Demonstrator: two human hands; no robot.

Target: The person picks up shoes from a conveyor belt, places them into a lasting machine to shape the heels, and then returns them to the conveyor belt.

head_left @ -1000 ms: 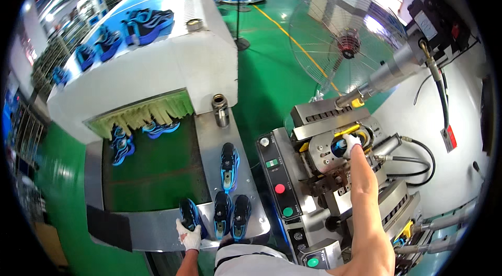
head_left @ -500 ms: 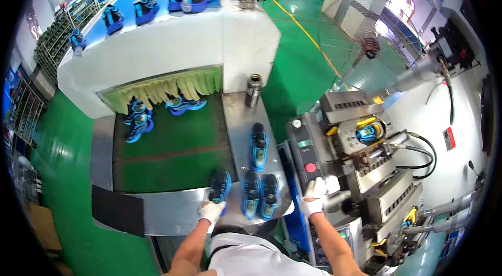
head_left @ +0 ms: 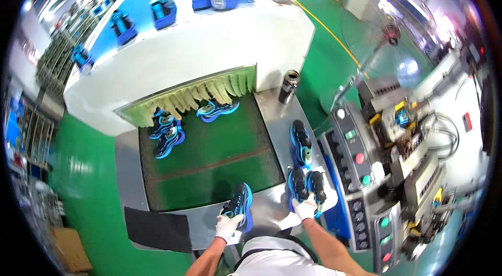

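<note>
My left hand (head_left: 229, 226), in a white glove, is closed around the heel end of a black and blue sneaker (head_left: 241, 204), held over the near metal edge with its toe pointing away. My gloved right hand (head_left: 305, 209) is on the near ends of two sneakers side by side on the right metal ledge. Its fingers curl onto the inner side of the left sneaker (head_left: 297, 184) and partly cover it; the right sneaker (head_left: 316, 186) lies against it. Just beyond them rests another sneaker (head_left: 300, 142).
Several sneakers, one (head_left: 170, 142) among them, lie on the green conveyor belt (head_left: 209, 171) below a yellowish fringe curtain (head_left: 193, 95). A metal flask (head_left: 289, 87) stands at the ledge's far end. Right of me is a machine with a button panel (head_left: 355, 145); a black mat (head_left: 158, 230) lies at left.
My right hand has moved left from the machine's panel to the sneakers on the ledge. The sneaker in my left hand is tilted more to the right. The whole view has shifted and turned.
</note>
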